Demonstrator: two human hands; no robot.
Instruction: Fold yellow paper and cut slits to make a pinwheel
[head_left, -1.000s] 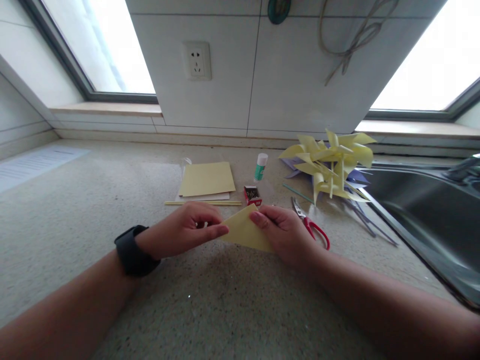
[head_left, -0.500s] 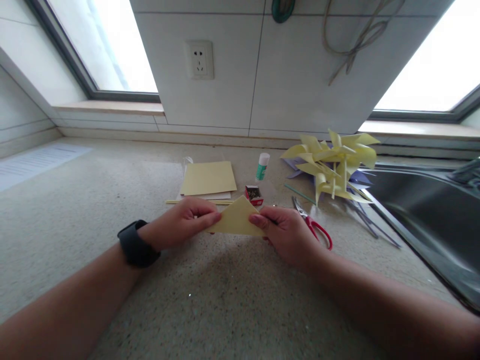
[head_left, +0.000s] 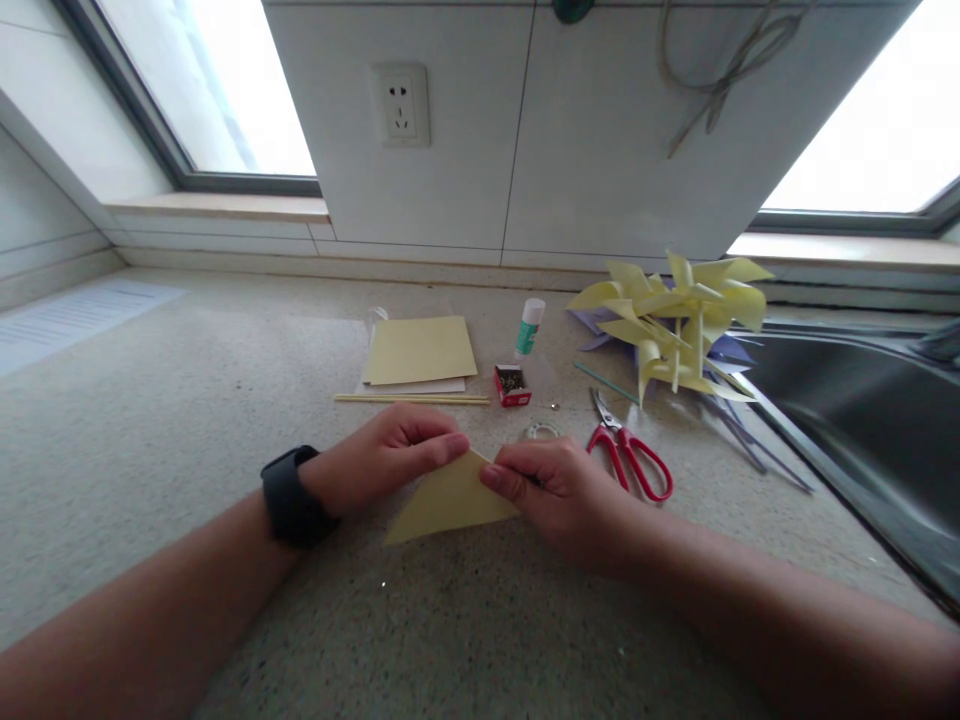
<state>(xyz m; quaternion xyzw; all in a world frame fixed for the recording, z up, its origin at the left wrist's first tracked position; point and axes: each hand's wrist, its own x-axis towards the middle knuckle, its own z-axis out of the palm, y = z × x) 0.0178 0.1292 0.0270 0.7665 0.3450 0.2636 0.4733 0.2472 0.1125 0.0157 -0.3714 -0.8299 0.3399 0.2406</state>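
**Ana:** Head camera looks down on a speckled counter (head_left: 187,400). Where is the paper, compared with the hands?

**Bo:** A yellow paper triangle (head_left: 448,500) is between the two hands, just above the counter or touching it; I cannot tell which. The left hand (head_left: 390,462) holds the top corner of it from the left side, with fingertips closed on the edge. The right hand (head_left: 551,485) holds the right corner, fingers curled and thumb pressed on the paper. So both hands are closed in a pinch on the same sheet. The long lower corner of the triangle points to the left, under the left hand, and it is free.

**Ana:** And on the left wrist?

**Bo:** A black watch (head_left: 291,497).

**Ana:** What lies around?

**Bo:** Red scissors (head_left: 630,455) are just beside the right hand, on its right. A small ring of clear tape (head_left: 541,431) is just behind the right hand. Further back there is a small red box (head_left: 512,384), a glue stick (head_left: 530,326) standing upright, a stack of yellow sheets (head_left: 420,352) and thin wooden sticks (head_left: 411,399) in front of the stack. A heap of yellow pinwheels (head_left: 675,320) stands near the sink (head_left: 862,420), well apart from the hands.
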